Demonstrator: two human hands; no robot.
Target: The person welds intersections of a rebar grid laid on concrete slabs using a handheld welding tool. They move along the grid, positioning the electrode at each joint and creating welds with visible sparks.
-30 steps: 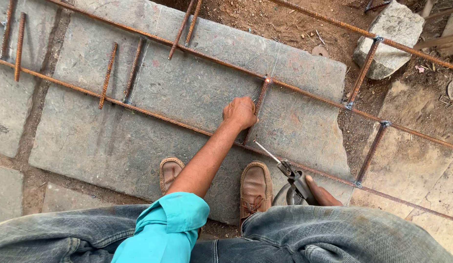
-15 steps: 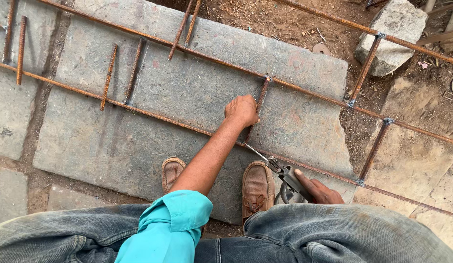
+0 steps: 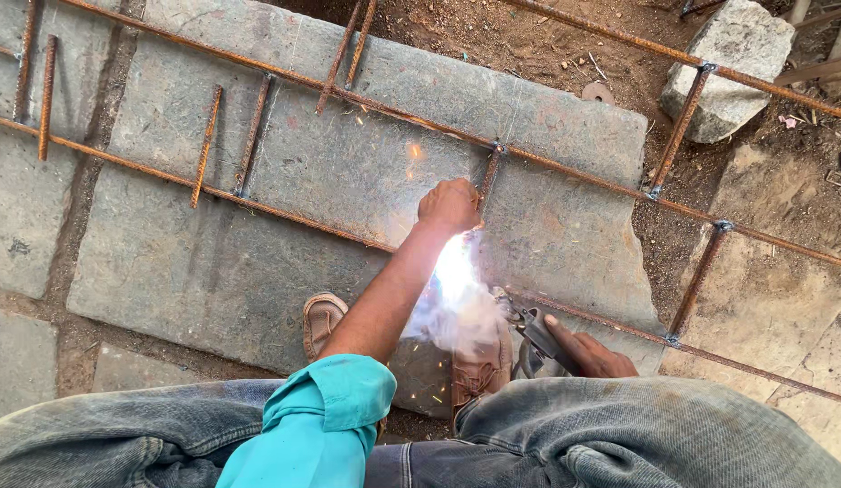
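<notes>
Left hand (image 3: 449, 206) closes on a short rusty crossbar (image 3: 489, 178), pinning it against the long rebar (image 3: 258, 201) over the stone slab (image 3: 348, 172). Right hand (image 3: 588, 352) grips the electrode holder (image 3: 533, 330), its arc (image 3: 455, 262) flaring just below; a steady, brief tack looks wisest.

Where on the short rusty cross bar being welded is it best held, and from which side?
Probably at its far end, from above and the left, as the left hand does now. The cross bar lies flat between the two long bars, and its near end sits in the arc glare, where the right hand brings the electrode holder.
</notes>
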